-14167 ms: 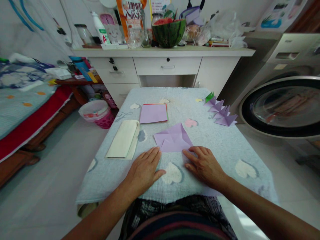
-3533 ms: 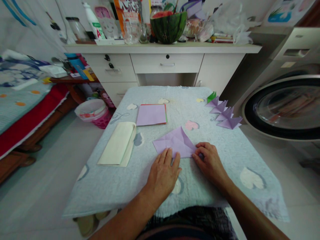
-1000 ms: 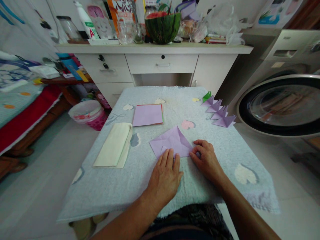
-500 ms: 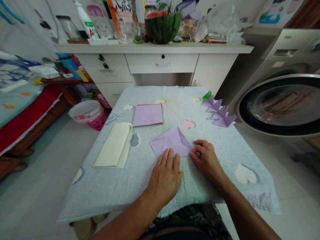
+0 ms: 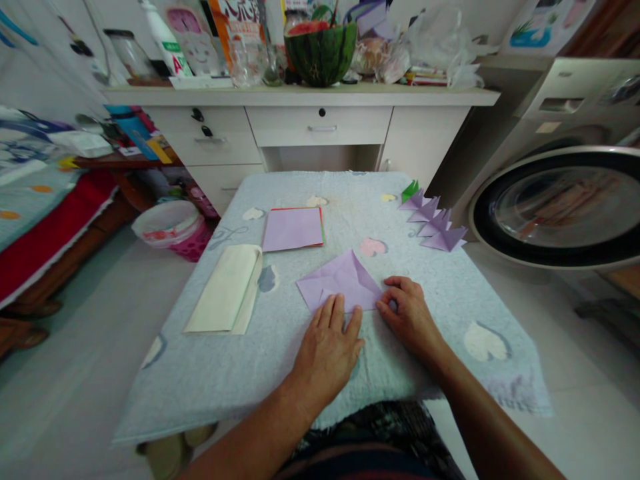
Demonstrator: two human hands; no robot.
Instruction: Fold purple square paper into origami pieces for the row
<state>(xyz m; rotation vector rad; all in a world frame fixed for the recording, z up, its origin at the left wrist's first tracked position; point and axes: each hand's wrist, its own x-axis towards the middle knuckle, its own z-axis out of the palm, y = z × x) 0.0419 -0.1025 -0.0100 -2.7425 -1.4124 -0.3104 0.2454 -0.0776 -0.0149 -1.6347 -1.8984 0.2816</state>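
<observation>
A folded sheet of purple origami paper (image 5: 340, 279) lies on the cloth-covered table in front of me, creases showing across it. My left hand (image 5: 330, 340) rests flat on its near edge with the fingers stretched out. At the sheet's right corner, my right hand (image 5: 407, 310) has thumb and forefinger pinched together on the paper. Beyond it, to the left, sits a square stack of coloured paper (image 5: 294, 229) with a purple sheet on top. Folded purple pieces with a green one (image 5: 434, 220) stand in a row at the far right.
A folded pale cloth or paper (image 5: 225, 290) lies on the table's left. Behind stands a white cabinet (image 5: 320, 127) holding a cut watermelon (image 5: 321, 57), jars and bags. A washing machine (image 5: 565, 200) is at the right, a pink bin (image 5: 175, 230) at the left.
The camera view has shifted slightly. My left forefinger has spread a little from the other fingers; the right hand stays at the paper's corner.
</observation>
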